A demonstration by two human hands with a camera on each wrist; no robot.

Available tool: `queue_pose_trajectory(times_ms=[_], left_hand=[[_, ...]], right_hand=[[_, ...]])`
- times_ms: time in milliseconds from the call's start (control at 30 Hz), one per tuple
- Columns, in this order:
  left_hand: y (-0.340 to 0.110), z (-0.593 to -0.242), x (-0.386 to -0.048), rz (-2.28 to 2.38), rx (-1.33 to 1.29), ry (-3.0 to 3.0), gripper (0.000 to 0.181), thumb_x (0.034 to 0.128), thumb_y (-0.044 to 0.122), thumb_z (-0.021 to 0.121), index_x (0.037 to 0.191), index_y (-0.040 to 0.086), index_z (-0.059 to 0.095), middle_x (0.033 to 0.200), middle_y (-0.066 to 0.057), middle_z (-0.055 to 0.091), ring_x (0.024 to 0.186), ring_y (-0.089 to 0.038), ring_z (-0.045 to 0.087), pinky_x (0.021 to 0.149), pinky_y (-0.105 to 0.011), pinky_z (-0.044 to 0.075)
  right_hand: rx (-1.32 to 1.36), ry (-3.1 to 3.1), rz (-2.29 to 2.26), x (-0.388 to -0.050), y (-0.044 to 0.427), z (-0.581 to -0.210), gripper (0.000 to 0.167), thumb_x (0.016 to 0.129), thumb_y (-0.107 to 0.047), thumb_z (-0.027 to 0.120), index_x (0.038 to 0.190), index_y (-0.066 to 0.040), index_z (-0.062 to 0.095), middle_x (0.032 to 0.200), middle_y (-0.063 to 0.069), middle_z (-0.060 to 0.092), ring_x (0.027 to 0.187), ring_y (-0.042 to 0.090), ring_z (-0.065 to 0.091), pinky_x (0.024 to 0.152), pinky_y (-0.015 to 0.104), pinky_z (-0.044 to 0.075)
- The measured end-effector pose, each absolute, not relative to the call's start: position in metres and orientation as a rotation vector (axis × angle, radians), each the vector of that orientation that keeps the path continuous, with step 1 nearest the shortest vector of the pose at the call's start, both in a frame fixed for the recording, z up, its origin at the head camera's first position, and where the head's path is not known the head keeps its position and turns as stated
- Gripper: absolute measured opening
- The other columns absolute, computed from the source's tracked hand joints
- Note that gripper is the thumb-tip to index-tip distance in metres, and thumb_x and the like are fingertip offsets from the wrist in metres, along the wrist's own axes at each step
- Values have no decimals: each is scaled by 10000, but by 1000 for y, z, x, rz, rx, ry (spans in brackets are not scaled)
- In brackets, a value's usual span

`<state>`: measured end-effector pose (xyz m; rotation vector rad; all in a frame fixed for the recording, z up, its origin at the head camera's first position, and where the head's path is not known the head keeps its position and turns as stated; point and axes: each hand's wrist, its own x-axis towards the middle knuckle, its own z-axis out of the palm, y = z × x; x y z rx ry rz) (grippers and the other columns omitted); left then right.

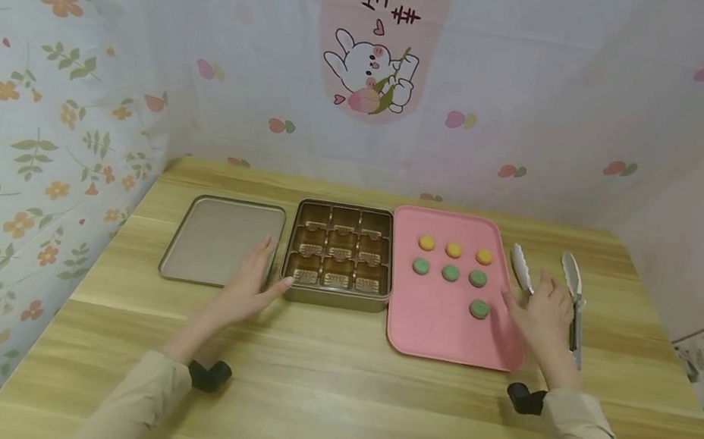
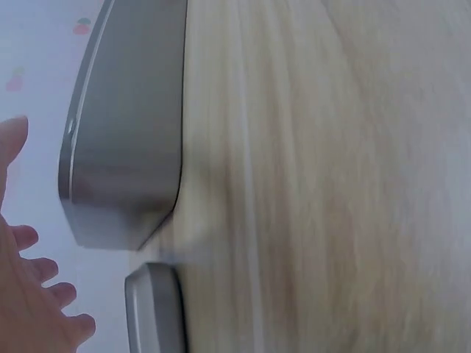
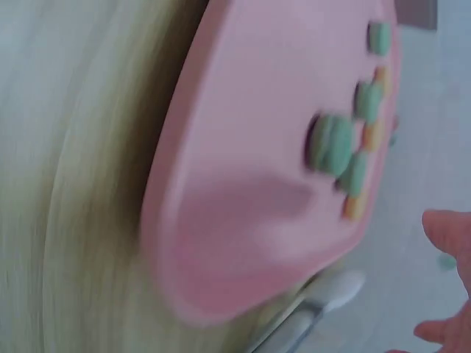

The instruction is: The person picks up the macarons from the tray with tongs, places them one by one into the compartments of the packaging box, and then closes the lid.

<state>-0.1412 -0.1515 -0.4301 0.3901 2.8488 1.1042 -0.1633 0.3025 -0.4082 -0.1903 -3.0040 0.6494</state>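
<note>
My left hand (image 1: 249,289) is held between the flat metal lid (image 1: 227,242) and the metal box (image 1: 334,298), thumb and fingers spread, with nothing in it. A brown insert divides the box into several compartments, which hold nothing. On the right, my right hand (image 1: 542,317) hovers over the metal tongs (image 3: 338,290), fingers apart, beside the right edge of the pink tray (image 1: 432,324). Part of the tongs is hidden under that hand. Three yellow macarons (image 1: 454,250) and several green macarons (image 1: 479,309) sit on the tray.
The wooden table (image 1: 323,399) carries everything, and its front stretches out before the box and tray. A printed cloth (image 1: 231,108) hangs behind the table's back edge and along the left side. Black wrist mounts (image 1: 210,376) stick out from both sleeves.
</note>
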Motion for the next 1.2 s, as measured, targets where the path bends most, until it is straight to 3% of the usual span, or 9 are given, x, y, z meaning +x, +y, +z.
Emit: queue_pose_trajectory(times_ms=[233, 400, 767, 933, 1033, 1200], left_hand=[[-142, -437, -144, 1105, 357, 2800, 928, 877, 510, 509, 1463, 26, -22, 1530, -205, -27, 1398, -410, 31, 1130, -553, 95], [-137, -439, -146, 1140, 330, 2757, 997, 848, 534, 541, 1459, 24, -59, 1531, -194, -56, 1404, -393, 5, 1140, -526, 85], [-132, -445, -150, 1243, 275, 2685, 1017, 827, 518, 582, 1466, 70, -70, 1535, -180, -42, 1404, -390, 21, 1126, -548, 102], [-130, -447, -152, 1281, 262, 2665, 1022, 819, 495, 606, 1466, 56, -52, 1527, -213, -9, 1396, -406, 52, 1121, -551, 120], [-129, -449, -152, 1286, 253, 2669, 1032, 812, 492, 617, 1465, 53, -50, 1525, -220, 0, 1393, -412, 66, 1118, -552, 131], [-129, -450, -153, 1288, 247, 2677, 1025, 818, 470, 621, 1464, 53, -58, 1524, -222, -9, 1392, -416, 55, 1114, -561, 131]], right_hand=[[-414, -3011, 643, -172, 335, -417, 956, 874, -464, 502, 1337, 238, 47, 1306, 511, 129, 1181, 644, 176, 973, 676, 202], [-612, -3034, 737, -177, 351, -422, 1012, 847, -471, 516, 1329, 241, -16, 1321, 511, 59, 1203, 639, 134, 991, 675, 186], [-660, -2988, 801, -176, 358, -434, 1011, 778, -485, 639, 1268, 225, 113, 1156, 460, 271, 1016, 533, 305, 803, 588, 338], [-733, -3028, 832, -174, 363, -435, 1129, 784, -496, 630, 1309, 257, -26, 1233, 529, 182, 1117, 611, 245, 915, 640, 293], [-748, -3051, 802, -174, 365, -438, 1113, 780, -525, 620, 1287, 290, 57, 1206, 524, 229, 1088, 598, 271, 892, 622, 315], [-682, -3022, 770, -174, 367, -440, 965, 768, -532, 631, 1151, 304, 335, 1067, 459, 387, 909, 477, 373, 701, 504, 388]])
